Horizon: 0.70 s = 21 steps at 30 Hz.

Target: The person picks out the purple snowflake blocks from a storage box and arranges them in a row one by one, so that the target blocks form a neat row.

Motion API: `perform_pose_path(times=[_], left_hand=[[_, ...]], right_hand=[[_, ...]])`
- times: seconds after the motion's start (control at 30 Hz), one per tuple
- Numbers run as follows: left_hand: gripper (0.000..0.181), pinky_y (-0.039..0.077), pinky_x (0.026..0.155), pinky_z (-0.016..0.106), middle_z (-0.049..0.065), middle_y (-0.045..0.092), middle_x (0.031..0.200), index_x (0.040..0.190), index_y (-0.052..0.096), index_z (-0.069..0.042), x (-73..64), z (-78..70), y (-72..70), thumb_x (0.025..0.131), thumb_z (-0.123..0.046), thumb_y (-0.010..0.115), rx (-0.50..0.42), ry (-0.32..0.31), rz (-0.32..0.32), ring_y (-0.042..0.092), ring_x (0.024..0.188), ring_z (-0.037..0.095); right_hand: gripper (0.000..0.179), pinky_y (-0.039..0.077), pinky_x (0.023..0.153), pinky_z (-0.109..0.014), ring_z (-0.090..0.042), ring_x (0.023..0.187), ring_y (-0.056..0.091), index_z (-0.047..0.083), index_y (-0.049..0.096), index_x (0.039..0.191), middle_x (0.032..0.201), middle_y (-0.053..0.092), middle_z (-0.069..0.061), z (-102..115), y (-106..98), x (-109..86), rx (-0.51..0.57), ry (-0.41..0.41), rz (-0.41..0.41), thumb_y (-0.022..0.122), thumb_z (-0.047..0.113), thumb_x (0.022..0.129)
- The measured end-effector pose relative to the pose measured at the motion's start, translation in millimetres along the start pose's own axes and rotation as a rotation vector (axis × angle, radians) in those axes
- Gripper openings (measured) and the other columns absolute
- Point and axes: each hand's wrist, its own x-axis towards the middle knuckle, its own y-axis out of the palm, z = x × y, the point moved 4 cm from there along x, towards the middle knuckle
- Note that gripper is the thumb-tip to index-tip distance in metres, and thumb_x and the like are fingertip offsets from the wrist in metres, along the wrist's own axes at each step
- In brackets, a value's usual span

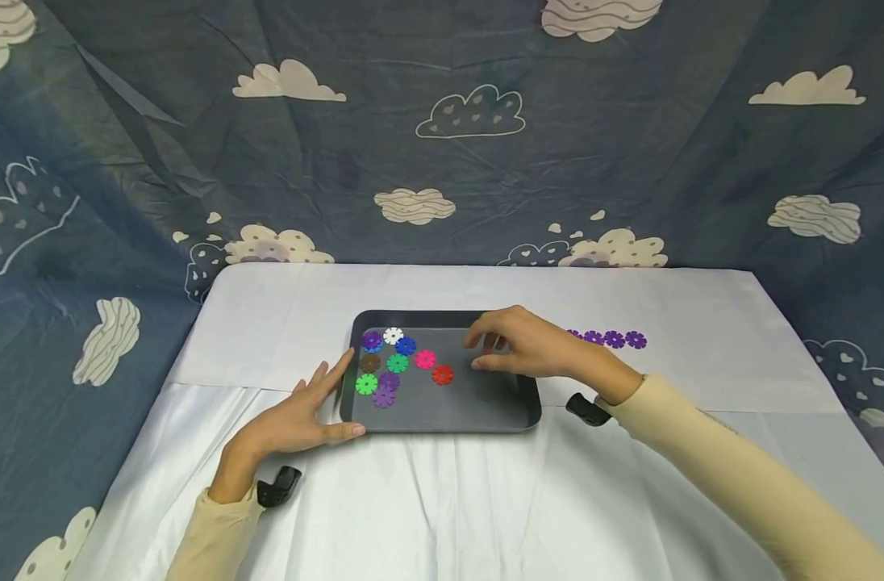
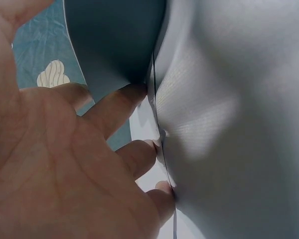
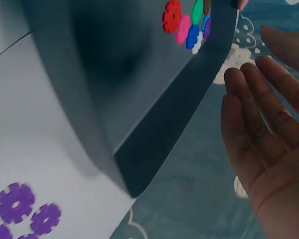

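A dark grey tray lies on the white cloth with several notched plastic discs in its left half. Among them are a red disc, a pink disc, a white disc and a light green disc. My left hand rests against the tray's left side, fingers spread and thumb at the front left corner. Over the tray's right half hovers my right hand, fingers loosely bent; the right wrist view shows nothing in that hand.
Beyond the tray's right side, purple discs lie in a row on the cloth, partly hidden behind the right hand. A dark cloud-patterned curtain hangs behind and beside the table. Each wrist carries a small black camera.
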Motion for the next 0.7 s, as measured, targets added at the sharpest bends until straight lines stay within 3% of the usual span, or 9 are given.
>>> perform_pose_path(times=[0.17,0.47,0.7], left_hand=[[0.111,0.002,0.117,0.072,0.028,0.001,0.166,0.161,0.002,-0.038,0.6,0.0,0.2,0.081,-0.057,0.077,-0.007,0.006,-0.002,-0.003,0.151,0.051],[0.112,0.0,0.117,0.071,0.028,0.001,0.165,0.162,0.002,-0.036,2.5,-0.7,3.4,0.082,-0.057,0.077,-0.004,0.019,0.005,-0.002,0.152,0.05],[0.111,-0.004,0.119,0.069,0.024,0.006,0.166,0.162,0.002,-0.035,2.2,-2.5,1.2,0.083,-0.055,0.076,-0.005,0.037,0.001,-0.002,0.153,0.046]], right_hand=[[0.029,0.06,0.081,-0.037,-0.015,0.091,0.068,0.007,0.072,0.115,0.112,0.073,-0.007,7.6,8.8,19.3,0.003,-0.05,0.068,0.077,0.019,0.09],[0.033,0.059,0.082,-0.033,-0.018,0.093,0.069,0.005,0.071,0.119,0.113,0.071,-0.008,22.1,26.1,50.6,0.0,-0.072,0.204,0.076,0.021,0.09],[0.031,0.055,0.081,-0.026,-0.012,0.089,0.065,0.007,0.07,0.121,0.113,0.071,-0.007,34.4,42.5,74.0,-0.021,-0.06,0.291,0.074,0.02,0.093]])
